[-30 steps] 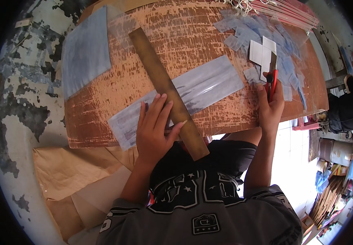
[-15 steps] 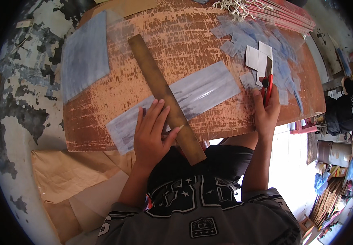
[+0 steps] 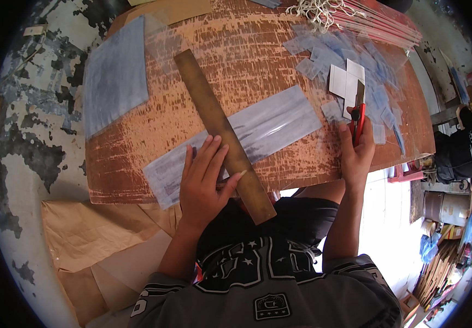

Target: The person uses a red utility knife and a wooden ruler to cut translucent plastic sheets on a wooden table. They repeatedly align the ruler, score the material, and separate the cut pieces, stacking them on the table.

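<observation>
Nearest: brown paper sheets (image 3: 99, 240), lying below the board's near edge.

Left hand (image 3: 206, 183): laid flat, fingers spread and extended, pressed on a long brown straightedge (image 3: 222, 134) and on the clear plastic strip (image 3: 236, 142) beneath it. Nothing is gripped; the straightedge is held down only. It is set diagonally across the strip, its near end overhanging the edge of the worn orange board (image 3: 247, 60).

Right hand (image 3: 356, 156): closed around a red-handled cutter (image 3: 359, 112), blade end pointing away, at the strip's right end. Against the frames of a second earlier, this hand and cutter are found slightly farther right and up; the left hand and straightedge are unchanged. The pressing hold is judged maintained, with the cutter not yet brought to the straightedge.

Farther: white card pieces (image 3: 345, 82) among a scatter of small clear offcuts (image 3: 329, 54); a larger clear sheet (image 3: 115, 74) at far left; red-and-white sticks (image 3: 367, 24) at the far edge.

Unclear: the blade tip; whether the strip is already scored.
</observation>
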Demonstrator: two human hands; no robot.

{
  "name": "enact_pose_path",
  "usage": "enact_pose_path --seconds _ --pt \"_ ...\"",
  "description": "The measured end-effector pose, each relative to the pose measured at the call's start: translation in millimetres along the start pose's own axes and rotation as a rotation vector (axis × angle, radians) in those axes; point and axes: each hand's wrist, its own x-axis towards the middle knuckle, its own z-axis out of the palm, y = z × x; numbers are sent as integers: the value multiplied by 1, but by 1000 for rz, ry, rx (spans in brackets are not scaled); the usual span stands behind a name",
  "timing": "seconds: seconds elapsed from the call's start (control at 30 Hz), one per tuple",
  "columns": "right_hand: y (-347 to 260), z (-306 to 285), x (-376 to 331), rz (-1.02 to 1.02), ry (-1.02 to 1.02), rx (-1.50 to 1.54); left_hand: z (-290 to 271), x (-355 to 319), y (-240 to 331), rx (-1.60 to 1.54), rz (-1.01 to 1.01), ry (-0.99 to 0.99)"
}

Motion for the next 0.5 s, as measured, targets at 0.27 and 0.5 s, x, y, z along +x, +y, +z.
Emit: enact_pose_path --seconds 0.27,0.5 --pt "-2 -1 -1 32 -20 -5 1 0 0 19 4 13" --pt "-3 -1 -2 16 -20 21 0 1 1 13 8 26"
